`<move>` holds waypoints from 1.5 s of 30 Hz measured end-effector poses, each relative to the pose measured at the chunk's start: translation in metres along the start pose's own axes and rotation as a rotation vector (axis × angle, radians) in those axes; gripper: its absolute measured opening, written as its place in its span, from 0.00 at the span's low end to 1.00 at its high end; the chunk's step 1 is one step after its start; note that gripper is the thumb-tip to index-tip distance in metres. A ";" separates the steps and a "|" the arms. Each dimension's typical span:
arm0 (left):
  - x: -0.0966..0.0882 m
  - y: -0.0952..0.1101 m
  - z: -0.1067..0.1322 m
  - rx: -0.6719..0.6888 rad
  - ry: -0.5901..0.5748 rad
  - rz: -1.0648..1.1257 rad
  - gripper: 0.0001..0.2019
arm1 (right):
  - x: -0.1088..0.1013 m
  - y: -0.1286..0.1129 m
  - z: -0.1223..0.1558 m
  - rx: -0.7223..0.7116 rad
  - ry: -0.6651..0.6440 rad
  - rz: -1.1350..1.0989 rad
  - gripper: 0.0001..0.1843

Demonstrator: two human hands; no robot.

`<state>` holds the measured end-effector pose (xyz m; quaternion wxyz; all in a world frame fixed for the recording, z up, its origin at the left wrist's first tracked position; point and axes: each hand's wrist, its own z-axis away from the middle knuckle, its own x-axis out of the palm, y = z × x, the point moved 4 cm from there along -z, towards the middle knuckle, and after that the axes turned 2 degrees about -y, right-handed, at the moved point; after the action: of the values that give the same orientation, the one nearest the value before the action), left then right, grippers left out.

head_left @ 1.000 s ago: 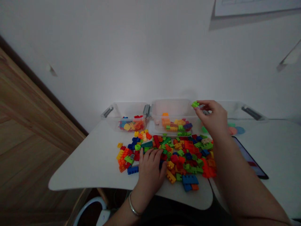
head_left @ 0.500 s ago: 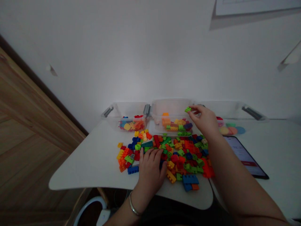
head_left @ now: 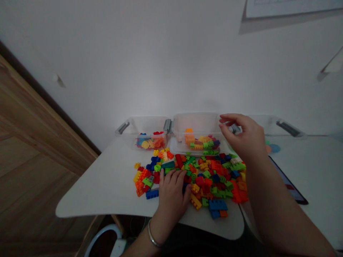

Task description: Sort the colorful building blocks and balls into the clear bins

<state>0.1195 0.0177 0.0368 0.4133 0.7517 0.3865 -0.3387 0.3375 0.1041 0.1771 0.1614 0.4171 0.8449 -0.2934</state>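
Observation:
My left hand (head_left: 173, 189) lies palm down on the near left part of a pile of colourful toy bricks (head_left: 214, 166), fingers stretched out and a bracelet at the wrist. Nothing shows in its grasp. Raised at the right side of the middle clear plastic box (head_left: 198, 119) is my right hand (head_left: 243, 135), with thumb and fingertips a little apart and no brick visible between them. That box holds orange, yellow, green and purple bricks (head_left: 205, 142). A loose blue brick (head_left: 152, 193) rests left of my left hand.
A left clear box (head_left: 148, 125) contains red, blue and yellow pieces. Another clear box (head_left: 268, 123) stands at the right, partly behind my right hand, with round coloured pieces low in it. My right forearm partly covers a tablet (head_left: 291, 189). A white wall rises behind the table (head_left: 107, 185).
The small green brick pinched in my right hand no longer shows there. That hand has moved right and its fingers have parted. My left hand stays on the pile.

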 end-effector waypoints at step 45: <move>0.001 0.000 0.001 0.018 0.036 0.005 0.16 | 0.109 -0.036 0.061 -0.260 -1.115 0.092 0.15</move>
<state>0.1196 0.0175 0.0352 0.4003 0.7623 0.3891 -0.3275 0.2445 0.1151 0.0866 0.6450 0.2124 0.6422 -0.3555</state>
